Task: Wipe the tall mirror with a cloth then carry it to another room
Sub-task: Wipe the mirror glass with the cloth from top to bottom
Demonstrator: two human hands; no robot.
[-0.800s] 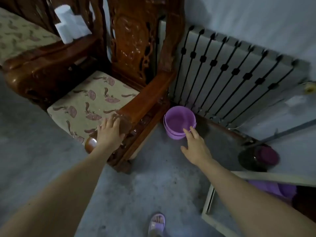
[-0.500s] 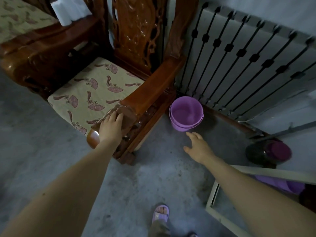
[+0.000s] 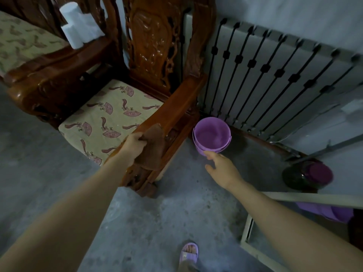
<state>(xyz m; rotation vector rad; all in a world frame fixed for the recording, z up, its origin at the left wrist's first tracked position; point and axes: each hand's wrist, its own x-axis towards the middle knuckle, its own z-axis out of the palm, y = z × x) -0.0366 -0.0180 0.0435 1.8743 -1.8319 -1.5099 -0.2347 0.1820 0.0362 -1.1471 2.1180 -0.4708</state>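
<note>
A brown cloth [image 3: 154, 148] hangs from my left hand [image 3: 134, 145], which grips it just above the front end of the wooden chair's right armrest [image 3: 176, 107]. My right hand [image 3: 223, 167] hovers open over the floor, fingers apart, just below a purple bucket [image 3: 212, 135]. The tall mirror [image 3: 294, 199] lies at the lower right with its pale frame showing and a purple reflection in the glass; most of it is out of view.
A carved wooden chair with a fan-patterned cushion [image 3: 110, 122] stands to the left. A metal grille [image 3: 275, 81] leans on the wall. A dark round pot with a purple lid [image 3: 306, 176] sits on the floor. My sandalled foot [image 3: 188, 254] is at the bottom.
My left hand has closed on the brown cloth and lifted it off the armrest end. My right hand has drawn back slightly from the bucket's rim.
</note>
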